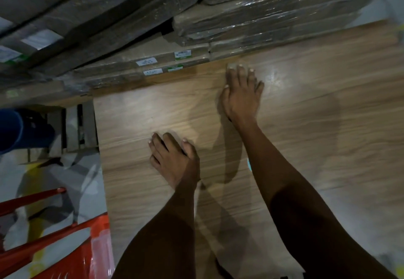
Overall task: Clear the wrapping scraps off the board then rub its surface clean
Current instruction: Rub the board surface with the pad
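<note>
Head view: pressing left hand [175,160] and right hand [241,95] flat on board [306,108], fingers [242,75] spread, holding nothing. No scraps showing; seemingly rubbing now, wiping unfinished.

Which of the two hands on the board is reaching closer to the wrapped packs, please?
The right hand; the left hand rests further back on the board.

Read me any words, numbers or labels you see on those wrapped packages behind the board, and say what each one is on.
No text here can be read.
White label on a wrapped flat package: print too blurred.
White label just below it: too blurred.
White and green label: too small and blurred.
Green-edged label: unreadable.
Pale labels on the upper-left packages: blurred.
The board carries no text.
</note>
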Demonstrator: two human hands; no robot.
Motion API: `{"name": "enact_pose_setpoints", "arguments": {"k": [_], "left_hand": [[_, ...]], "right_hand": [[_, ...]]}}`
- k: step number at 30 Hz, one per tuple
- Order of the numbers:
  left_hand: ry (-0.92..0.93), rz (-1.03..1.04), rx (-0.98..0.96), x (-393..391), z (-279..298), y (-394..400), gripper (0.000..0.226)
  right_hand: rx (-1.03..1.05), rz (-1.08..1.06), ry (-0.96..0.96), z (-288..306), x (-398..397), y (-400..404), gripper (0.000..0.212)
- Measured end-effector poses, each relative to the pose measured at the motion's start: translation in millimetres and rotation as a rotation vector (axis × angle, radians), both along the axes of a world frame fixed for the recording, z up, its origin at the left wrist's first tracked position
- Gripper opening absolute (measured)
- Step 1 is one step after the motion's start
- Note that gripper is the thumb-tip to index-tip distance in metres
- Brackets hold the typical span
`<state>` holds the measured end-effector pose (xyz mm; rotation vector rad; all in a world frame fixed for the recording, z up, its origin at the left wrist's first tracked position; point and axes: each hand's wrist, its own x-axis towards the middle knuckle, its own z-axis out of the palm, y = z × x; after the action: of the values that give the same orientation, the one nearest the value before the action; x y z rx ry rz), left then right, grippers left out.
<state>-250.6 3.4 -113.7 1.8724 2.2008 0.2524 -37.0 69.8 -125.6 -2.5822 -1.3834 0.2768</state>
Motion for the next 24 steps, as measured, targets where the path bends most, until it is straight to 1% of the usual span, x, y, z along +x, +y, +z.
{"name": "enact_pose_setpoints", "arguments": {"k": [2,4,7,9,10,12,14,16,17,19,21,23,24], "left_hand": [[-0.001,-0.002,-0.007,0.4,-0.8,0.5,0.054],[-0.002,0.001,-0.001,-0.2,-1.7,0.1,0.054],[-0.004,-0.001,0.01,-1.3,-3.1,-0.4,0.055],[-0.01,-0.006,0.009,-1.6,-2.9,-1.0,0.055],[-0.013,-0.006,0.008,-1.4,-2.8,-1.2,0.055],[-0.004,-0.008,-0.003,-1.8,-2.0,-0.5,0.055],[0.035,-0.087,-0.043,-2.0,-0.1,0.2,0.054],[0.091,-0.284,-0.056,-2.3,1.7,-1.4,0.051],[0.09,-0.378,-0.043,-3.1,2.2,-2.9,0.049],[0.057,-0.456,0.0,-5.6,2.9,-5.2,0.049],[0.04,-0.468,0.028,-7.1,3.2,-8.3,0.048],[-0.005,-0.469,0.058,-8.2,3.4,-10.2,0.048],[-0.028,-0.491,0.072,-8.8,3.1,-10.9,0.049]], "right_hand": [[0.02,-0.052,0.03,0.5,-4.7,-3.2,0.061],[0.031,-0.024,0.023,0.9,-22.7,-10.8,0.063],[0.017,0.182,-0.031,-2.3,-44.1,-35.5,0.063],[0.025,0.275,-0.042,-2.9,-33.6,-50.0,0.062],[0.04,0.253,-0.04,-2.7,-23.4,-54.7,0.062],[0.047,0.118,-0.034,-2.8,-4.8,-60.4,0.061],[0.028,-0.015,-0.029,-3.0,2.4,-63.1,0.061],[0.018,-0.085,-0.026,-1.7,-6.7,-63.2,0.062],[0.01,-0.098,-0.018,-0.3,-15.6,-64.2,0.063],[-0.005,-0.039,-0.006,0.2,-36.5,-69.8,0.064],[-0.013,0.084,-0.033,-0.9,-51.4,-81.7,0.064],[-0.01,0.159,-0.05,-0.9,-48.2,-94.0,0.064],[-0.006,0.154,-0.052,-0.8,-41.8,-101.0,0.064]]}}
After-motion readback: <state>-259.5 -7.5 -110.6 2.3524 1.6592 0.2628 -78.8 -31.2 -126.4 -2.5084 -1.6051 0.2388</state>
